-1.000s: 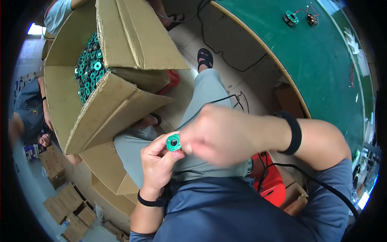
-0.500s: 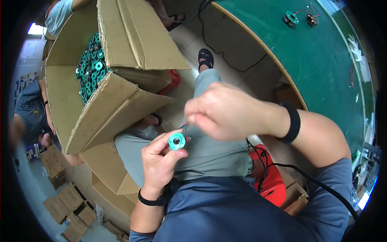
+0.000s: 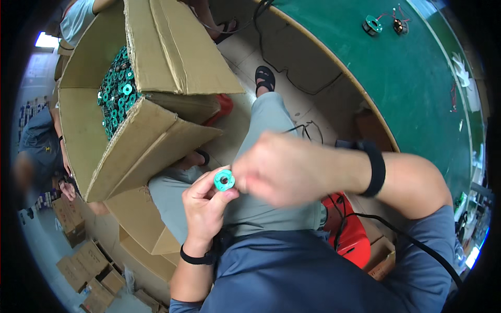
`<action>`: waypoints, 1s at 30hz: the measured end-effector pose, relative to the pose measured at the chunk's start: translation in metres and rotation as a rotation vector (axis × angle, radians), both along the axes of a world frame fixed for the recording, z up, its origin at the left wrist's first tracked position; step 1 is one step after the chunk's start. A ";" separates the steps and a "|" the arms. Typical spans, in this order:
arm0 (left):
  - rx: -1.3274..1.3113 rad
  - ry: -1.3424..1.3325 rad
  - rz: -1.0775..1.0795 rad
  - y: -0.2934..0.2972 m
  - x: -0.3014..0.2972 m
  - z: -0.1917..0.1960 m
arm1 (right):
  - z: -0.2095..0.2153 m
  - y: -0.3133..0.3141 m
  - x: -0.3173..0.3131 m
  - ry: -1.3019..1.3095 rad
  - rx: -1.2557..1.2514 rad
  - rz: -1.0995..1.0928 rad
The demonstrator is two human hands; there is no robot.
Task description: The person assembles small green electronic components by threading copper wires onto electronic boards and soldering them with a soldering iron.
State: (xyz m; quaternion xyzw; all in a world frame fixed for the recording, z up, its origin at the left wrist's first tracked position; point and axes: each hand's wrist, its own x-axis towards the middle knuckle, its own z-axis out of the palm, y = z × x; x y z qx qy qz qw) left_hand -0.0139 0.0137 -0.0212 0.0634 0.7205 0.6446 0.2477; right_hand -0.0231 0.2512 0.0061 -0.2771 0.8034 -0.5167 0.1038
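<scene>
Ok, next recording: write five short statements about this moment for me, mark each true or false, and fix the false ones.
1. The left hand holds a small green ring-shaped part. True.
2. The large open cardboard box is on the person's right. False: the cardboard box, with many green parts inside, is on the left.
3. The right hand is close beside the held part and looks blurred. True.
4. Only one wrist has a black band. False: there is a left wristband and a right wristband.
5. A green tabletop is at the upper right. True.
</scene>
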 end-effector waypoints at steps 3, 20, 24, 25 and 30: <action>0.018 -0.010 0.013 -0.002 0.001 -0.004 | -0.009 0.010 -0.002 -0.095 0.099 -0.124; 0.118 -0.106 -0.002 -0.010 -0.003 -0.002 | 0.005 0.006 0.003 -0.152 0.104 0.038; 0.137 -0.135 -0.030 -0.013 -0.004 -0.005 | 0.004 0.003 0.004 -0.132 0.037 0.017; 0.136 -0.129 -0.039 -0.014 -0.004 -0.007 | 0.004 0.003 0.004 -0.140 0.037 0.018; 0.128 -0.140 -0.036 -0.018 -0.004 -0.005 | -0.003 0.004 0.005 -0.110 0.059 -0.003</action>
